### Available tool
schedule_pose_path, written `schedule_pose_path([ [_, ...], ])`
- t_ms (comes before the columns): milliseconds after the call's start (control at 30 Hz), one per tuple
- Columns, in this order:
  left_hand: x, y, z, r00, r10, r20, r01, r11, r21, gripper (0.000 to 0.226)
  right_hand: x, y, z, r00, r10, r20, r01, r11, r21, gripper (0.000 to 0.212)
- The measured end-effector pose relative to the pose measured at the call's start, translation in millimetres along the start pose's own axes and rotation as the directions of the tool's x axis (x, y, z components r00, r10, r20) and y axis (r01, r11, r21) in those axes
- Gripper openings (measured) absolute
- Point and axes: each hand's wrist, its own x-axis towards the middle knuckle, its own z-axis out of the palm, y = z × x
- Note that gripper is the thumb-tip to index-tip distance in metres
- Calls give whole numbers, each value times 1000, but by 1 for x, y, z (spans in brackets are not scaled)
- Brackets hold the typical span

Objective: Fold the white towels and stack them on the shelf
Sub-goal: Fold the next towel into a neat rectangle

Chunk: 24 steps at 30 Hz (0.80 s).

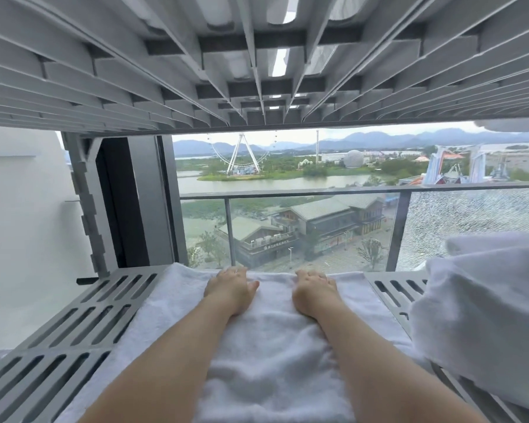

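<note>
We are laying both hands on a white towel (266, 346) that is lying flat along the middle of the slotted grey shelf (83, 325), running from 6 o'clock out to the shelf's far edge at 12 o'clock. Our left hand (231, 288) is resting near the towel's far end at 11 o'clock, and our right hand (313, 290) is sitting near it at 1 o'clock, the two not touching. The fingers (226, 271) of both hands are curling over the towel's far edge and gripping it, their tips hidden behind the fold. Bare slotted shelf is lying open at 9 o'clock of the towel. At 3 o'clock only a narrow strip is showing, where a bunched white towel pile (477, 315) is crowding in against the towel's right edge. The upper shelf (135, 71) is hanging close overhead. A window (318, 209) is standing just beyond the far edge.
</note>
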Motion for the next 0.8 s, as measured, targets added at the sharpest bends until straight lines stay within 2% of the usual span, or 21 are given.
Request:
schedule_pose_path([
  [133, 18, -1, 7, 998, -60, -30, 59, 997, -51, 57, -1, 3, -3, 999, 3, -47, 0, 998, 63, 52],
  [267, 20, -2, 12, 992, -32, -122, 30, 999, -23, 49, -3, 3, -2, 996, 26, -89, -19, 997, 78, 49],
  [367, 15, -3, 13, 983, -17, -184, 14, 1000, -17, 45, -1, 2, -5, 998, 20, -56, -17, 999, 51, 47],
  [467, 9, -1, 14, 956, -23, -292, 26, 1000, 5, 31, 4, 3, -9, 999, 45, 7, -45, 997, 59, 51],
  [533, 5, 2, 13, 928, -17, -372, 38, 998, 50, 22, 6, 5, -8, 999, 46, -1, -46, 996, 74, 52],
  [667, -2, -1, 6, 888, 20, -460, 41, 991, 124, 21, 2, 8, -7, 976, -11, -216, 36, 993, 113, 30],
  [733, -6, -8, -1, 886, 21, -463, 44, 991, 129, 20, -3, 10, -9, 941, -82, -329, 96, 995, 26, 16],
  [800, -13, -17, -8, 879, 24, -476, 48, 989, 137, 19, -9, 12, -11, 913, -136, -385, 127, 991, -49, 14],
])
